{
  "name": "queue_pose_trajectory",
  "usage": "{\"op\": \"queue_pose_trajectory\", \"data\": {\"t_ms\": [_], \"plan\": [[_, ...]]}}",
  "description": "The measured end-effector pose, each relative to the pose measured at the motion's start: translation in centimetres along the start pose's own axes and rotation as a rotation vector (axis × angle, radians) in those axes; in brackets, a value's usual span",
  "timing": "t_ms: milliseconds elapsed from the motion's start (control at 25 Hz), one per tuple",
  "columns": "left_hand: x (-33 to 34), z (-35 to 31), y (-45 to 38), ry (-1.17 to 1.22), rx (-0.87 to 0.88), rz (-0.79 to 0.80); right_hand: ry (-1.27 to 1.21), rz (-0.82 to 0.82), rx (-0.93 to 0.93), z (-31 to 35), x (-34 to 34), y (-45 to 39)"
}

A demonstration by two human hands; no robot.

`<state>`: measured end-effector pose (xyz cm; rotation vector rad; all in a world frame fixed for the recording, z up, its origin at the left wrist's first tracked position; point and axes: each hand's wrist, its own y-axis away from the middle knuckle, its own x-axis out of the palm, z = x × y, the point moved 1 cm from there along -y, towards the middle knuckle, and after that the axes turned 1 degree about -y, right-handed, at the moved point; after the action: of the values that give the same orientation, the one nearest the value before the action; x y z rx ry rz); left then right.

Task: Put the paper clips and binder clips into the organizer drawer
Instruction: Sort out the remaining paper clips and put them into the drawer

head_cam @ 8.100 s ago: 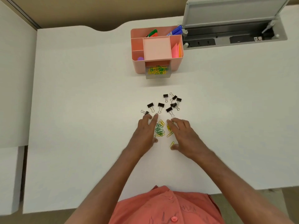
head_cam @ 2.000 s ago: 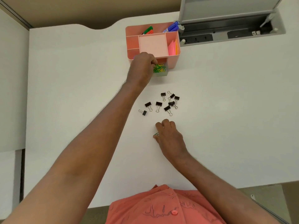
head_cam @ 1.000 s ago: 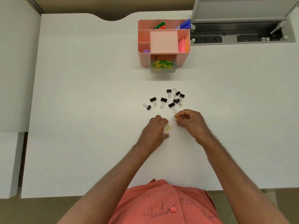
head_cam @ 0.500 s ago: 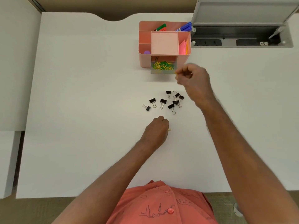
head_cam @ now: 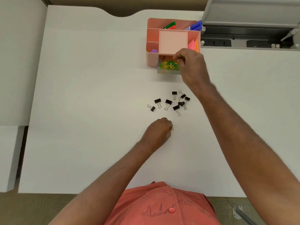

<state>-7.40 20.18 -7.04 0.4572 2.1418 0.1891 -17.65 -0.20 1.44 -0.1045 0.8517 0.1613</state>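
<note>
The right hand [head_cam: 190, 65], fingers curled, hovers over the drawer [head_cam: 168, 66] of light paper clips [head_cam: 168, 64]; whether it holds one, I cannot tell. The left hand [head_cam: 159, 133] pinches a clip [head_cam: 172, 129]. Just beyond it lie stiff binder clips [head_cam: 177, 102], best taken by the wire handles.

Bright, even overhead light washes the white desk [head_cam: 81, 95] with only faint soft shadows and no harsh glare, while the wide lens bows its edges and fine detail looks slightly soft.
</note>
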Motion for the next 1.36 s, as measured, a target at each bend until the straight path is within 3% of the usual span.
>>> {"op": "queue_pose_trajectory", "data": {"t_ms": [200,320,440,520,760,960,1240,1360], "plan": [[-1.6,1.0,0.1,0.380,-0.228,-0.023,-0.199,-0.082,0.147,-2.1,0.9,9.6],[-3.6,2.1,-0.5,0.494,-0.339,-0.128,-0.207,0.042,0.224,-3.7,3.1,17.2],[-6.6,2.6,-1.8,0.523,-0.339,-0.221,0.045,0.239,0.066,-4.5,5.1,22.1],[-9.0,2.2,-3.4,0.496,-0.305,-0.273,0.205,0.268,-0.037,-4.8,5.9,23.0],[-14.6,-0.1,-10.1,0.252,-0.168,-0.471,0.437,0.361,-0.018,-4.0,6.3,21.3],[-14.6,-1.1,-13.4,-0.074,-0.153,-0.463,0.536,0.388,-0.018,-3.3,6.6,20.5],[-14.1,-0.4,-13.6,-0.155,-0.129,-0.469,0.513,0.455,-0.087,-3.7,6.5,20.2],[-14.2,0.4,-12.6,-0.039,-0.137,-0.541,0.292,0.500,0.051,-2.6,4.0,17.8]]}}
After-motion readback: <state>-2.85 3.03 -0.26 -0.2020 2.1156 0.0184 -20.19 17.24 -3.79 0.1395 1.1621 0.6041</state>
